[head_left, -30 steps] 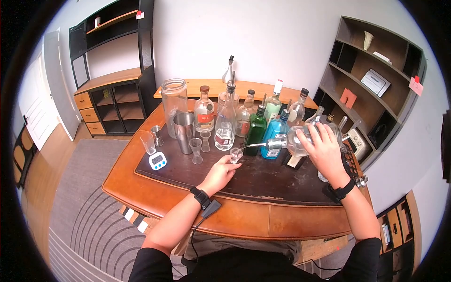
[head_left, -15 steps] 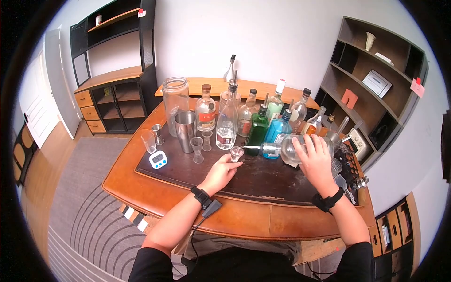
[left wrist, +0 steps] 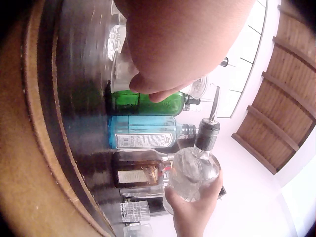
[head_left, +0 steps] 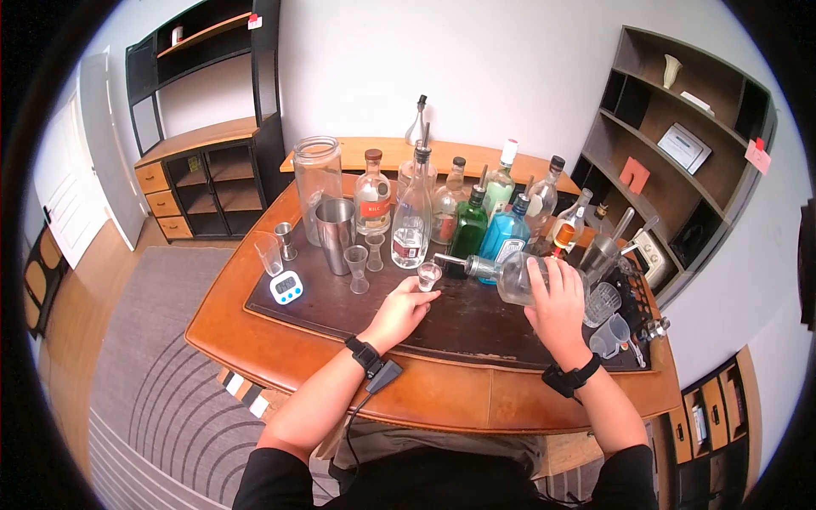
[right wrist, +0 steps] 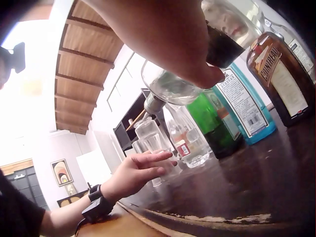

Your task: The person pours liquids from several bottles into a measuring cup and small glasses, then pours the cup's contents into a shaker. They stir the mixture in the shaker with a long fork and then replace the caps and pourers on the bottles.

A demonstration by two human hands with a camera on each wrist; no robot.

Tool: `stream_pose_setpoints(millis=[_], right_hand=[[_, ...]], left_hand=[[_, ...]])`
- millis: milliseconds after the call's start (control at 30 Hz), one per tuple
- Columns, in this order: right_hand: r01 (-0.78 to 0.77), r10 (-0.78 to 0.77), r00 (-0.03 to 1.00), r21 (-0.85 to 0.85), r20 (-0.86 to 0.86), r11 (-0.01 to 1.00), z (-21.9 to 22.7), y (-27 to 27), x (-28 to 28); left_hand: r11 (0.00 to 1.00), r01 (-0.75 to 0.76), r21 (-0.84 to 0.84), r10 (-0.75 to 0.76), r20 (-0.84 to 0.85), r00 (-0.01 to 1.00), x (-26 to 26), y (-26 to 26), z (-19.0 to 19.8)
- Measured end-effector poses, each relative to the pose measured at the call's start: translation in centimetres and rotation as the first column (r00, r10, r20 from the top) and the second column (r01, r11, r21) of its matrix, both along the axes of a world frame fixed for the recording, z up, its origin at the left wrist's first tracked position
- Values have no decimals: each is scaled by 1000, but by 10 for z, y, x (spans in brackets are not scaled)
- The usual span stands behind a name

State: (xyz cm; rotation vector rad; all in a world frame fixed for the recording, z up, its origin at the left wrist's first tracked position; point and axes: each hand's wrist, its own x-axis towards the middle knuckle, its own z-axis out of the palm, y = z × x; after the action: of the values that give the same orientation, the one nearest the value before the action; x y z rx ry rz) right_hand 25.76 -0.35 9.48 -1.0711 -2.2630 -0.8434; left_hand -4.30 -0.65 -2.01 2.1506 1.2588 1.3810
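My left hand [head_left: 398, 314] pinches a small clear glass jigger [head_left: 429, 272] low over the dark desk inlay, its fingers near the base. Some clear liquid shows in the jigger. My right hand [head_left: 557, 308] grips a clear round-bodied bottle [head_left: 514, 279] from above, with the bottle lying nearly on its side. Its metal pour spout [head_left: 448, 258] points left, the tip close above the jigger's rim. In the left wrist view the spout [left wrist: 215, 103] slants upward, and clear liquid shows inside the bottle [left wrist: 190, 170].
Behind the hands stand a green bottle [head_left: 470, 225], a blue bottle [head_left: 508, 228] and a tall clear bottle [head_left: 411, 229]. Left of them are a steel shaker tin [head_left: 336, 238], another glass jigger [head_left: 357, 270] and a white timer [head_left: 286, 288]. Mixing glasses [head_left: 603, 302] and tools stand at right.
My right hand has drawn the bottle left and toward me, lowering its base and lifting the spout tip slightly off the jigger. The left hand and jigger have stayed nearly still.
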Motion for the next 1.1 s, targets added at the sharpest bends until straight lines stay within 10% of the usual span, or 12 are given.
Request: stream_pose_setpoints(millis=[300,500,1100], right_hand=[[90,-92,877,-27,-472,996,-20,5,15],[-102,-72,448,-131,-891,986,-40,8,43],[-136,-159,339,-215,-927,967,-110,31,85]], left_hand=[[999,-4,-40,4,12,1000,0,1,-2],[1000,-9,-16,9,-4,1000,1,2,-3],[998,-62,18,62,-19,998,2,-6,10]])
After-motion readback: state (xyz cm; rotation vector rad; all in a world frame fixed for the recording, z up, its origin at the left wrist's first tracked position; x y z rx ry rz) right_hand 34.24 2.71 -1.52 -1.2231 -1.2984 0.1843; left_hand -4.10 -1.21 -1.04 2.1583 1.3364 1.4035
